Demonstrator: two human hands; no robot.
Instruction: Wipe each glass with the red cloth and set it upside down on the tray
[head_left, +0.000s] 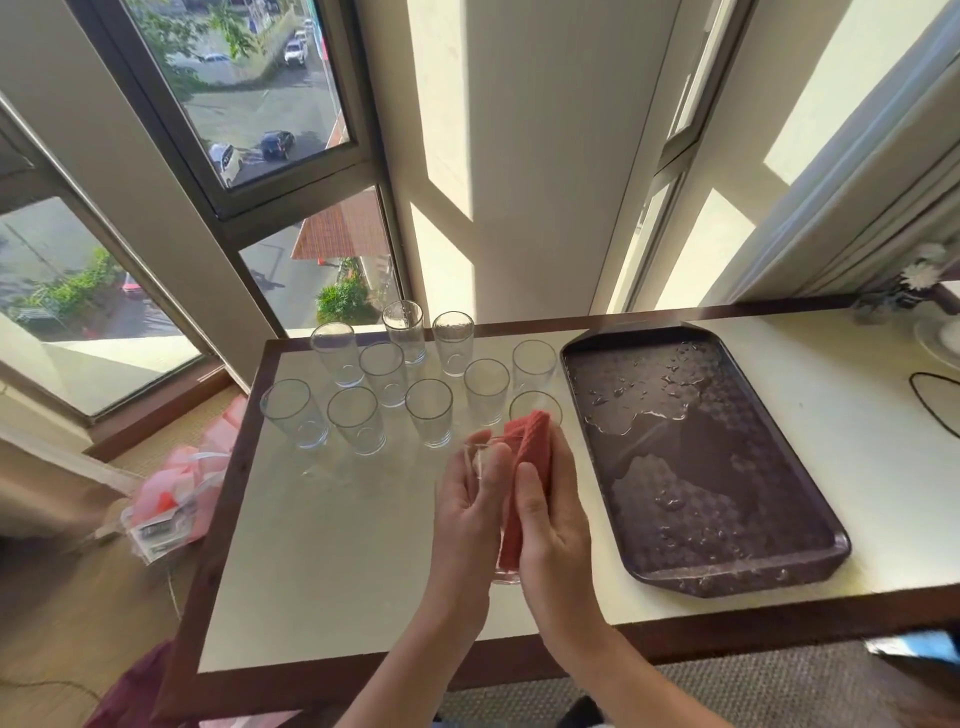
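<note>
My left hand (470, 512) grips a clear glass (505, 572) held on its side over the table, its base toward me. My right hand (553, 525) presses the red cloth (524, 457) against that glass, the cloth wrapped along its side. Several more clear glasses (384, 374) stand upright in a cluster at the back left of the white table (332, 545); one (535, 408) is partly hidden behind the cloth. The dark brown tray (696, 457) lies to the right of my hands, wet with water drops, with no glass on it.
A dark wooden rim frames the table. Windows rise behind the glasses. A pink plastic bag (176, 499) lies on the floor to the left. At the far right are a white plate (940, 338), a black cable (932, 400) and small flowers (919, 275).
</note>
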